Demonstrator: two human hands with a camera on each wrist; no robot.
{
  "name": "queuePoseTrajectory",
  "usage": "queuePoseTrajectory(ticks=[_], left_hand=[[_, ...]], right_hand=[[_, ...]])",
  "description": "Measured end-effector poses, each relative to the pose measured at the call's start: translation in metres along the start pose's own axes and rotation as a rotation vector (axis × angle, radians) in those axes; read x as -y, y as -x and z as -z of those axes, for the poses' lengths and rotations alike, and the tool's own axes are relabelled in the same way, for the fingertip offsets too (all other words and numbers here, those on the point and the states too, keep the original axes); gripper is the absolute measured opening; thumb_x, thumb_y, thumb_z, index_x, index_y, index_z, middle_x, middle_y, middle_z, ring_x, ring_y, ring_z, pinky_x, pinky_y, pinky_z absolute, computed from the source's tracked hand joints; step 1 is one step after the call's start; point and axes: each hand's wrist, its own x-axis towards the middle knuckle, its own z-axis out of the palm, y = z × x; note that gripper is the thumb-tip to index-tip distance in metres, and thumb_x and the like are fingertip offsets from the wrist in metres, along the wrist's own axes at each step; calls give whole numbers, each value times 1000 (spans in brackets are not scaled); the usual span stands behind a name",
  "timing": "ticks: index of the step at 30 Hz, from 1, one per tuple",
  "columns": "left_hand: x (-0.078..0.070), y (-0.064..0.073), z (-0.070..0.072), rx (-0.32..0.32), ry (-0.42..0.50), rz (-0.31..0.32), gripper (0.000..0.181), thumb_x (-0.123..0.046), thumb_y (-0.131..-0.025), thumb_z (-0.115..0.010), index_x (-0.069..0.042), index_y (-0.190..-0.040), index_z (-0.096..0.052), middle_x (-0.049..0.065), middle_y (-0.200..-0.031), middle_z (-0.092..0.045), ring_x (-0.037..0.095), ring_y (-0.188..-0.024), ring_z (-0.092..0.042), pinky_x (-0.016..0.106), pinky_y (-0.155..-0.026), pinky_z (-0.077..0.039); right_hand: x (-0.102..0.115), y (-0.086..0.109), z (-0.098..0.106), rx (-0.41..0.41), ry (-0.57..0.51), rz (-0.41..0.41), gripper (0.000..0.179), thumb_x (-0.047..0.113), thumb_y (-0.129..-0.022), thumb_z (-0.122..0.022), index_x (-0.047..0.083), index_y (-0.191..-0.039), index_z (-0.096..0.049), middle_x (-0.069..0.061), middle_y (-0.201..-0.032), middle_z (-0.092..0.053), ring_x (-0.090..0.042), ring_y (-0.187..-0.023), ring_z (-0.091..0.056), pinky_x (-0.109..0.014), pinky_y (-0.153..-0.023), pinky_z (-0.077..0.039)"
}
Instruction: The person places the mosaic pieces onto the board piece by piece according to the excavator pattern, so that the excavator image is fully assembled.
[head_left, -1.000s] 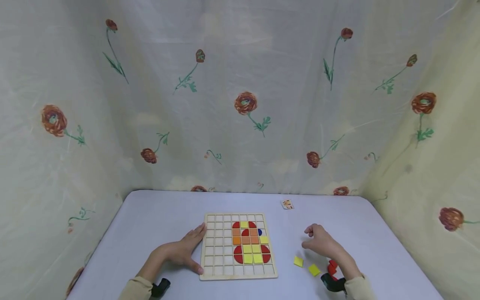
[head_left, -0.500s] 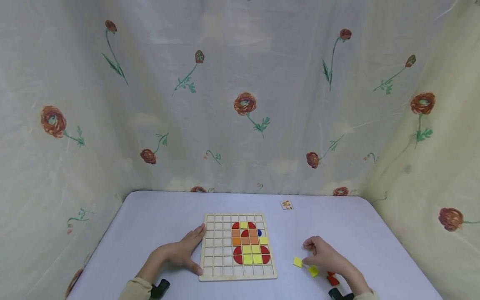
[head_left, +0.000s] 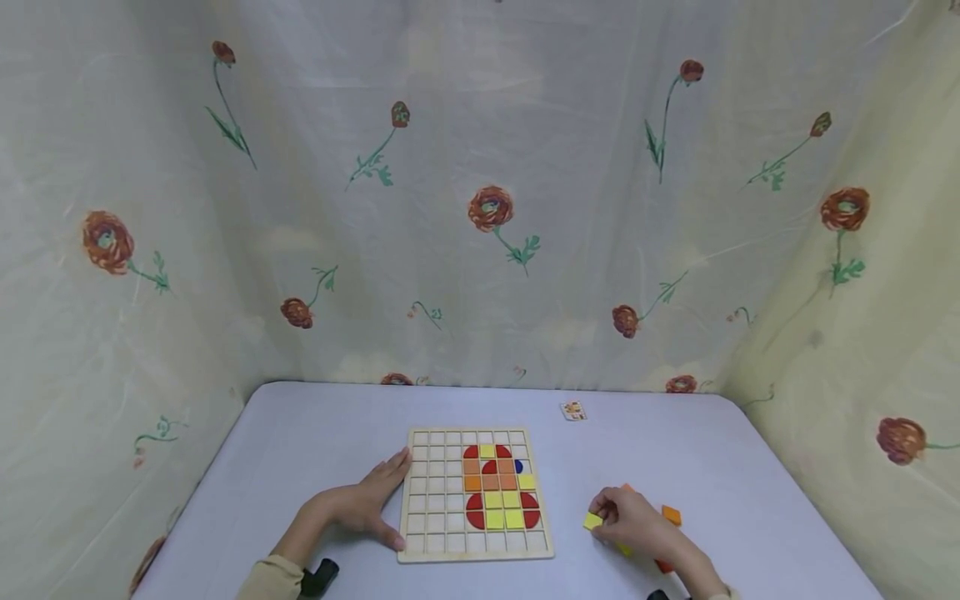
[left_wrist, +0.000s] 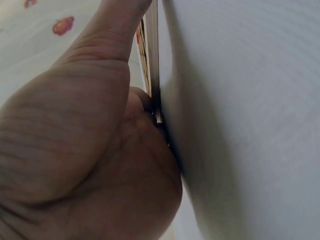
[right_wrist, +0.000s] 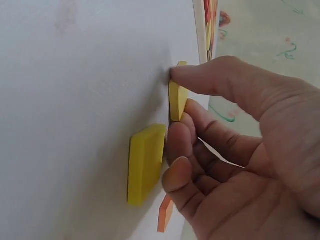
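Note:
My right hand [head_left: 633, 525] pinches a small yellow square tile [head_left: 592, 521] between thumb and fingers, low over the table to the right of the board. The right wrist view shows the thumb on one edge of that yellow tile [right_wrist: 178, 97] and fingertips at the other. Just beside the fingers lies a second yellow tile [right_wrist: 146, 165]. My left hand [head_left: 366, 504] rests with spread fingers and thumb along the left edge of a wooden grid board [head_left: 480, 559]. Red, yellow, orange and blue pieces fill part of the board's right half.
Around the right hand lie an orange tile [head_left: 671, 515], a salmon tile [head_left: 627, 487] and a red piece [head_left: 664, 567], partly covered by the arm. A small picture card [head_left: 573, 410] lies at the back of the white table. Flowered cloth hangs behind.
The right hand has come down and toward the board, and now pinches the nearer yellow tile. Orange and salmon tiles have come into view around it. The left hand stays at the board's edge.

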Motion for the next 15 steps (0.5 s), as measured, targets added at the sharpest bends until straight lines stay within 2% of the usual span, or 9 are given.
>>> queuePoseTrajectory(ticks=[6,8,11,15], left_hand=[[-1,0,0,-3,1,-1,132,-58,-63,-82,-5,-155,-3,13,-164,4,31,-151,0,50,-122,-8],[-2,1,0,-2,3,-6,132,-57,-63,-82,-4,-155,-3,13,-163,5,31,-151,1,50,-122,-8],[-2,1,0,-4,6,-11,132,-57,-63,-82,-4,-155,-3,13,-163,4,32,-151,0,50,-122,-7],[0,0,1,-6,-1,-13,132,-58,-63,-82,-5,-155,-3,13,-163,5,31,-151,1,50,-122,-8]], right_hand=[[19,-12,-10,-60,57,-82,22,5,-74,-78,8,-89,-62,-2,-76,-56,-14,-69,-49,-23,-56,-41],[28,-20,-15,-68,76,-87,23,8,-74,-78,10,-90,-62,-1,-76,-56,-14,-69,-49,-23,-56,-40],[44,-32,-19,-56,75,-33,23,12,-76,-78,11,-93,-63,-1,-77,-56,-14,-71,-49,-24,-56,-40],[69,-53,-28,-25,76,98,23,15,-78,-77,10,-95,-63,0,-81,-57,-13,-74,-49,-23,-57,-41]])
